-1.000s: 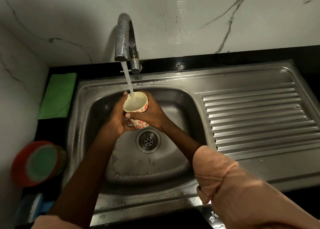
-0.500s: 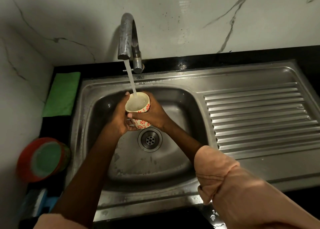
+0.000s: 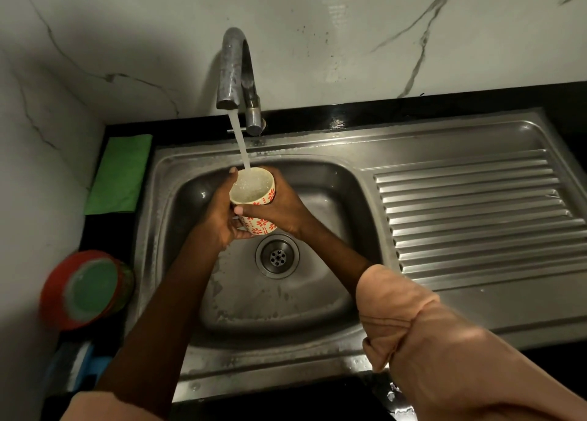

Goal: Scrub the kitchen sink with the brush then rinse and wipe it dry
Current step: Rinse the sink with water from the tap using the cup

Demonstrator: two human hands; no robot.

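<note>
Over the steel sink [image 3: 333, 198] both my hands hold a cream cup with red flowers [image 3: 257, 204]. My left hand [image 3: 219, 214] wraps its left side and my right hand [image 3: 282, 207] curls round its right side. Water runs from the tap [image 3: 235, 71] into the cup, which is nearly full. The drain [image 3: 277, 255] lies just below the cup. Soap residue marks the basin floor. No brush is plainly visible.
A folded green cloth [image 3: 119, 174] lies on the black counter left of the sink. A red tub with greenish contents [image 3: 85, 288] sits at the front left, with a blurred blue item [image 3: 82, 363] below it. The ribbed drainboard [image 3: 476, 214] extends to the right.
The water level in the cup has risen. The hands and cup stay under the stream in nearly the same place.
</note>
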